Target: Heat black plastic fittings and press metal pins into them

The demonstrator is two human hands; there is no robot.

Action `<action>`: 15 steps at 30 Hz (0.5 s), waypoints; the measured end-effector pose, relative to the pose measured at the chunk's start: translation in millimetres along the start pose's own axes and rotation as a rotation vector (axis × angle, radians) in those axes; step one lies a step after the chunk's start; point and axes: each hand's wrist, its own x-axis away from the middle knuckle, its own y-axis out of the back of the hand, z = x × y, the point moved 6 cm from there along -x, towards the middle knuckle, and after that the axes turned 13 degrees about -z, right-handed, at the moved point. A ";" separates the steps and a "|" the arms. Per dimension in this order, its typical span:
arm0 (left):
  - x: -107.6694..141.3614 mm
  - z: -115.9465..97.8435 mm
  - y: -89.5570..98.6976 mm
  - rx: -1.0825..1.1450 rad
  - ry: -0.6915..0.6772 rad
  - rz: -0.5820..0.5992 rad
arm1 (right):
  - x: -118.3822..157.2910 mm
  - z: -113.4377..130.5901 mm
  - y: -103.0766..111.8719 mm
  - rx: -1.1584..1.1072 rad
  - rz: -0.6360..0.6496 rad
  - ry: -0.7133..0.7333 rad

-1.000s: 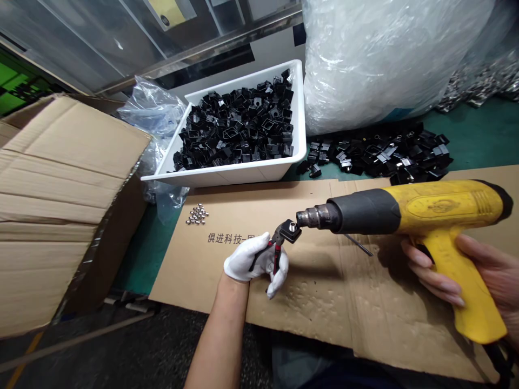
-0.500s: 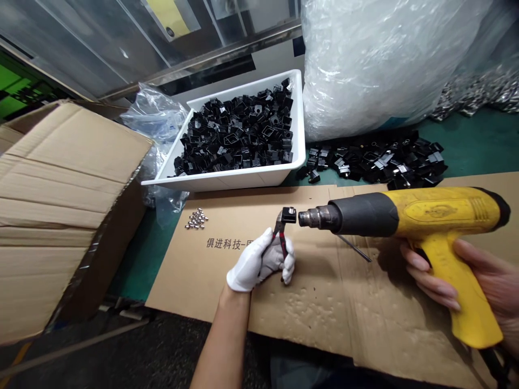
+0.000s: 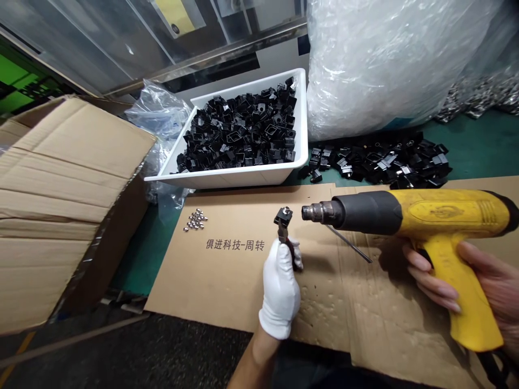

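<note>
Our white-gloved left hand (image 3: 280, 289) is closing firmly around the handles of a pair of red-and-black pliers (image 3: 283, 229), whose jaws are pinching a small square black plastic part (image 3: 283, 217) above a flattened cardboard sheet (image 3: 227, 281). Our bare right hand (image 3: 486, 283) is wrapping around the grip of a yellow heat gun (image 3: 409, 213), holding it level, with its discoloured metal nozzle (image 3: 318, 212) aiming at the black part from just beside it, not touching. A thin metal rod (image 3: 348, 244) is lying on the cardboard below the nozzle, while a small cluster of silver metal pieces (image 3: 195, 220) is sitting near printed Chinese characters (image 3: 235, 245). Beyond them, a white plastic tub (image 3: 243, 181) is standing heaped with similar black parts (image 3: 239, 129), more black parts (image 3: 385, 159) are lying on the green floor (image 3: 478, 135) beside a large clear plastic bag (image 3: 397, 65), and a cardboard box (image 3: 60, 189) is filling the left side.
</note>
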 end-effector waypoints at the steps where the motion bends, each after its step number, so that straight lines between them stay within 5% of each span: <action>1: 1.2 -1.4 -0.6 -0.026 -0.025 -0.009 | 0.0 0.1 0.2 0.002 -0.003 0.005; 7: 7.3 -5.7 -1.8 -0.157 -0.139 -0.009 | -0.1 0.1 0.8 -0.031 -0.026 0.002; 15: 6.5 -6.3 -3.1 -0.105 -0.119 -0.026 | 0.1 0.2 -0.4 -0.020 0.019 0.002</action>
